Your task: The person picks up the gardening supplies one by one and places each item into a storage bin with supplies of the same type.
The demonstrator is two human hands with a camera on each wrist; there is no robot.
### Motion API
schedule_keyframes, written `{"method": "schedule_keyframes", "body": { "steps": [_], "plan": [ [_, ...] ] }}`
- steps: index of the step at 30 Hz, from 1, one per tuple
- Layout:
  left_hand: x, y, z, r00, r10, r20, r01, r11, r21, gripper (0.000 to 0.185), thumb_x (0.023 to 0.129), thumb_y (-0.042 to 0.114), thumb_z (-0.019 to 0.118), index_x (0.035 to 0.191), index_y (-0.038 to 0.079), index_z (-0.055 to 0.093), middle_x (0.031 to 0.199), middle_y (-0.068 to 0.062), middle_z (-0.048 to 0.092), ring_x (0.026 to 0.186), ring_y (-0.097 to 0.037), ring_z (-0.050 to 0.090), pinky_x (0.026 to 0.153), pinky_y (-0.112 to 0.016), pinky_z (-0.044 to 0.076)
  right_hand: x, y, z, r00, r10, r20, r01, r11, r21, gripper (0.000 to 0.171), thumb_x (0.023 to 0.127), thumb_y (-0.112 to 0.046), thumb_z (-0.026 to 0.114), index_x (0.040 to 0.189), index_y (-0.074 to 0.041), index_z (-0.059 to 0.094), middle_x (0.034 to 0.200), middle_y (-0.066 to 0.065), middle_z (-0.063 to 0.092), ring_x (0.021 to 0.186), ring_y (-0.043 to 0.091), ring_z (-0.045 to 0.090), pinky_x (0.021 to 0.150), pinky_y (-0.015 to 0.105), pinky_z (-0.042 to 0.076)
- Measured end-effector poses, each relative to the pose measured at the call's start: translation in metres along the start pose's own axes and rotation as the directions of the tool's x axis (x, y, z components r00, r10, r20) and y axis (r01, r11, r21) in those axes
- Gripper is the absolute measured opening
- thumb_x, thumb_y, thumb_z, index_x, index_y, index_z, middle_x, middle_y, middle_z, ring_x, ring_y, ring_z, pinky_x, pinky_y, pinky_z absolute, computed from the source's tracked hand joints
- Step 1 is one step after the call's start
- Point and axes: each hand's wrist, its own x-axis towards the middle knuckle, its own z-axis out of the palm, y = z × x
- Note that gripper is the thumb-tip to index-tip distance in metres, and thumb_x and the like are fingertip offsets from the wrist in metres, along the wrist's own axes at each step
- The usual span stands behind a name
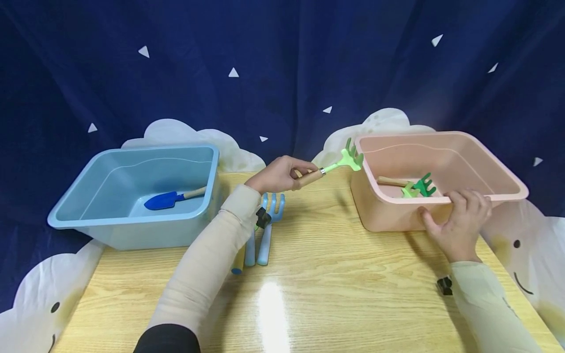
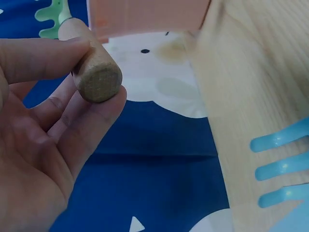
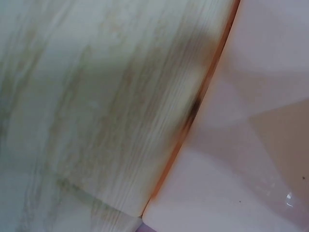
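My left hand (image 1: 278, 175) holds a light green hand rake (image 1: 350, 158) by its wooden handle, with the prongs beside the left rim of the pink bin (image 1: 375, 215). In the left wrist view, thumb and fingers pinch the handle's end (image 2: 100, 83). At the pink bin's front, my right hand (image 1: 461, 223) grips the rim, fingers over the edge and thumb against the outer wall. Inside that bin lie a dark green rake (image 1: 425, 185), a light green tool head (image 1: 410, 190) and a wooden handle (image 1: 390, 181). The right wrist view shows only tabletop and the bin's wall (image 3: 251, 159).
On the left stands a blue bin (image 1: 145, 236) holding a blue trowel (image 1: 163, 200). Under my left forearm, a light blue fork (image 1: 265, 245), another blue handle (image 1: 250, 251) and a yellow handle (image 1: 239, 260) lie on the wooden table (image 1: 335, 274). A dark blue curtain (image 1: 265, 29) hangs behind.
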Motion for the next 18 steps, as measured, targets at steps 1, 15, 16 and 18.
{"method": "schedule_keyframes", "body": {
  "steps": [1,15,16,18],
  "plan": [
    [0.001,0.002,-0.001,1.000,0.001,-0.002,-0.001,1.000,-0.003,0.058,0.083,-0.009,0.061,0.132,0.021,0.065,0.124,-0.011,0.069,0.086,-0.019,0.072,0.069,-0.024,0.054,-0.001,0.002,0.000,1.000,0.001,-0.001,-0.001,1.000,0.000,0.070,0.078,-0.059,0.062,0.104,0.005,0.055,0.110,0.029,0.051,0.114,0.046,0.040,0.112,0.048,0.020],
    [0.014,0.025,0.005,1.000,0.018,-0.003,-0.018,1.000,0.019,0.057,0.085,-0.007,0.061,0.133,0.024,0.065,0.123,-0.009,0.070,0.086,-0.016,0.071,0.067,-0.023,0.052,-0.003,0.011,0.002,0.999,-0.028,-0.020,0.028,0.999,0.020,0.072,0.079,-0.066,0.063,0.102,0.002,0.057,0.108,0.027,0.052,0.112,0.045,0.042,0.110,0.047,0.021],
    [0.014,0.026,0.006,1.000,0.018,-0.003,-0.018,1.000,0.024,0.057,0.085,-0.007,0.061,0.133,0.025,0.065,0.123,-0.009,0.070,0.085,-0.016,0.071,0.067,-0.023,0.052,-0.003,0.011,0.002,0.999,-0.032,-0.022,0.033,0.999,0.022,0.072,0.079,-0.066,0.063,0.102,0.002,0.057,0.108,0.027,0.052,0.112,0.045,0.042,0.110,0.048,0.022],
    [0.015,0.027,0.006,1.000,0.017,-0.007,-0.017,0.999,0.031,0.058,0.085,-0.007,0.061,0.133,0.025,0.065,0.123,-0.008,0.070,0.087,-0.016,0.072,0.068,-0.023,0.052,-0.002,0.011,0.003,0.999,-0.038,-0.030,0.039,0.999,0.026,0.071,0.079,-0.065,0.064,0.102,0.002,0.057,0.108,0.027,0.052,0.111,0.045,0.042,0.110,0.047,0.022]
  ]
}}
